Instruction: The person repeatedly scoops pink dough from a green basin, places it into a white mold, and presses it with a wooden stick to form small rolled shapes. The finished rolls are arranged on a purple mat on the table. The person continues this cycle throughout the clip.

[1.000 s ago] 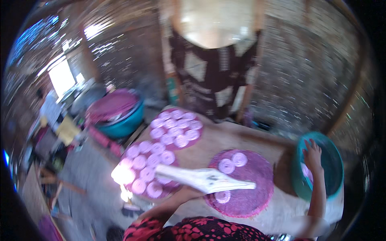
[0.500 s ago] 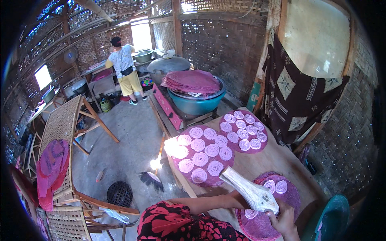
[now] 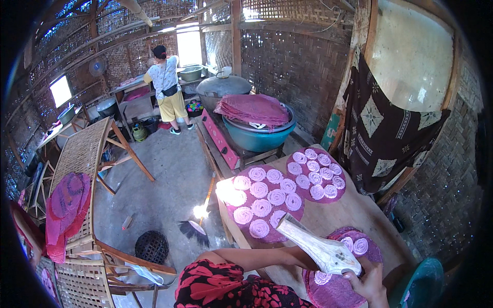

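The right hand (image 3: 371, 281) is bent around the near, wider end of a pale wooden tool (image 3: 316, 249), with the thumb laid at its edge; so this hand is holding it, narrow rather than spread. The left hand (image 3: 304, 256) is mostly hidden under the tool, and I cannot tell how its fingers are placed. The tool is tilted across the near part of the wooden table (image 3: 354, 213), its slimmer end toward the far left, and it covers part of a round purple mat (image 3: 334, 291). On this mat three pale lilac coils (image 3: 360, 246) can be seen: two beside each other on the far part, one on the near part, just beside the tool. To the left, a second round mat (image 3: 268, 219) is well filled with similar coils, and farther away a third mat (image 3: 324, 200) carries many of them also. At the near right stands a teal tub (image 3: 429, 280), partly in shadow. Beyond the table, a blue-green basin (image 3: 259, 136) bears a pile of purple mats (image 3: 254, 110). In the far left, another person (image 3: 167, 84) stands with the back toward us. A broom (image 3: 195, 232) lies on the floor (image 3: 164, 190), near a black basket (image 3: 152, 247).
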### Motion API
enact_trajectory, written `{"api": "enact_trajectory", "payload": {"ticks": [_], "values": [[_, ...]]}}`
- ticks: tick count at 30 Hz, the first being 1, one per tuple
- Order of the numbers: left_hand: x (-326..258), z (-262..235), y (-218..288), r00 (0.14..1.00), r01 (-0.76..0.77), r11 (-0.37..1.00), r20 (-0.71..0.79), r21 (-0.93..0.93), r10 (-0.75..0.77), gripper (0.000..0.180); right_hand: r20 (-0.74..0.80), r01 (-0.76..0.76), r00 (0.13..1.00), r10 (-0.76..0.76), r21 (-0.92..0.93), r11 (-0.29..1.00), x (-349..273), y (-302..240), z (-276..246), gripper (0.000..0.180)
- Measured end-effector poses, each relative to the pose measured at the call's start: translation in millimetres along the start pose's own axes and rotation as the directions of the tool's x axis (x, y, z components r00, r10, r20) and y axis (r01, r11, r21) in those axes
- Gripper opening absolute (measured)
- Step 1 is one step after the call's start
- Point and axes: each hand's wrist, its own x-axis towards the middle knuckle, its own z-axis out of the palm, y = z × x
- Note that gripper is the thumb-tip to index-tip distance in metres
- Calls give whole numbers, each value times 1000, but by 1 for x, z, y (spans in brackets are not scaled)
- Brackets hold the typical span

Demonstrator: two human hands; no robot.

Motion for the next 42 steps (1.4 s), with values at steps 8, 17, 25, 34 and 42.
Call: {"api": "enact_trajectory", "payload": {"ticks": [8, 17, 25, 34, 42], "values": [[-22, 14, -84, 986, 158, 840, 40, -519, -161, 43, -11, 76, 997, -76, -20, 997, -3, 6, 3, 52], [-35, 4, -64, 978, 178, 878, -20, -445, -208, 44, -37, 113, 993, -116, -58, 992, 2, -2, 2, 50], [-33, 0, -73, 953, 289, 785, 86, -548, -290, 48, 49, 37, 998, -34, -73, 997, 6, -12, -2, 49], [-30, -9, -21, 944, 318, 728, 130, -607, -304, 65, 58, 18, 998, -15, -54, 998, 3, -15, -5, 49], [-22, -11, 15, 913, 402, 726, 187, -559, -362, 75, 48, 12, 999, -11, -29, 999, 0, -14, -6, 49]]}}
